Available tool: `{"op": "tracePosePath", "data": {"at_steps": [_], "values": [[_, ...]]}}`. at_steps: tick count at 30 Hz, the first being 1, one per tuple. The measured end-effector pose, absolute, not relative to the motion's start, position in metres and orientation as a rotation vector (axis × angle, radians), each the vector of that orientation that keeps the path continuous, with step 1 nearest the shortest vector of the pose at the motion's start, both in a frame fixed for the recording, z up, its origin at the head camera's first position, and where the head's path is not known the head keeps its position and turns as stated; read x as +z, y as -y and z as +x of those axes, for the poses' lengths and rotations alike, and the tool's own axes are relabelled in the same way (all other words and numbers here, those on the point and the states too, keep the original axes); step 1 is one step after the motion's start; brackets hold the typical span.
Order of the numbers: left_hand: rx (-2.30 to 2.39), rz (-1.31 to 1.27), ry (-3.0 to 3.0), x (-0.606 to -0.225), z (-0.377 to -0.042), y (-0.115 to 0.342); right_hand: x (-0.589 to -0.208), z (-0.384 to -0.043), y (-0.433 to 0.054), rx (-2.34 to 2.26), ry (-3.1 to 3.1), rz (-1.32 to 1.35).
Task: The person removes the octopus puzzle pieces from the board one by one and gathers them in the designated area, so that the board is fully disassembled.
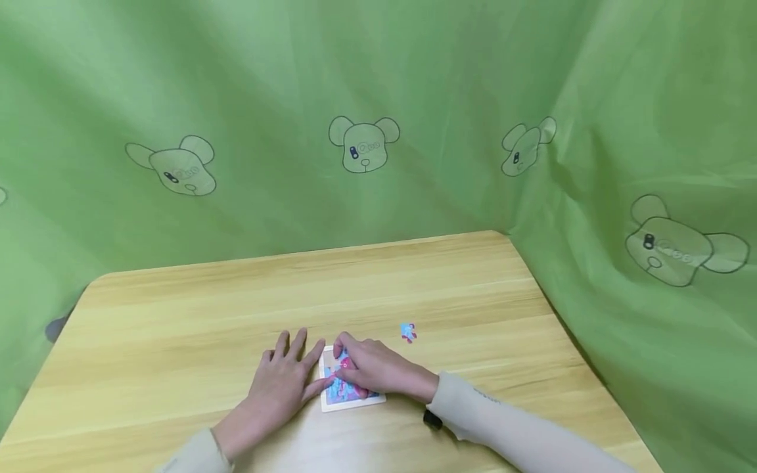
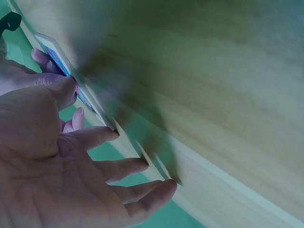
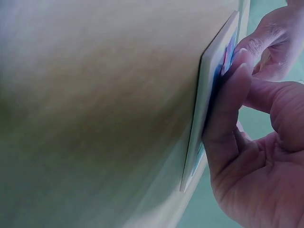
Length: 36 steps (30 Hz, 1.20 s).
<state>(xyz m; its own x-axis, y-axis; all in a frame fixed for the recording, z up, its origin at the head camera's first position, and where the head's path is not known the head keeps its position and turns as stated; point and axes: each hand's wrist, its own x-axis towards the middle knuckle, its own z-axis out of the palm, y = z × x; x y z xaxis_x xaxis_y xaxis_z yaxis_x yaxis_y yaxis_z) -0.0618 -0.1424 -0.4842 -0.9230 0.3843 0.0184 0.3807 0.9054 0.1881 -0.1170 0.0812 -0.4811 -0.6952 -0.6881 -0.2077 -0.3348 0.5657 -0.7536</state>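
A small jigsaw puzzle in a pale frame (image 1: 353, 406) lies flat on the table, with a pink and blue picture. Bare tan backing shows near its top left corner. My left hand (image 1: 280, 380) rests at the frame's left side, fingers spread on the tabletop and thumb (image 2: 65, 88) on the puzzle. Over the puzzle is my right hand (image 1: 378, 366), its fingers (image 3: 228, 99) curled down to the picture. Its thumb and index finger pinch a pink puzzle piece (image 1: 346, 363) at the surface; the hand hides much of the picture.
A loose blue and pink puzzle piece (image 1: 408, 332) lies on the wooden table (image 1: 236, 309), beyond and to the right of the frame. Green curtains (image 1: 266, 79) with bear-head prints hang behind the table and along its sides. A black object (image 1: 433, 419) sits at the right wrist.
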Motion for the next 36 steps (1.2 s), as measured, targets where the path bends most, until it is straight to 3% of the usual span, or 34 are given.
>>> {"op": "tracePosePath", "data": {"at_steps": [36], "values": [[0.273,0.655,-3.082,-0.4818,-0.0596,0.1430,-0.4808,-0.1157,-0.0838,-0.980,-2.358,-0.752]]}}
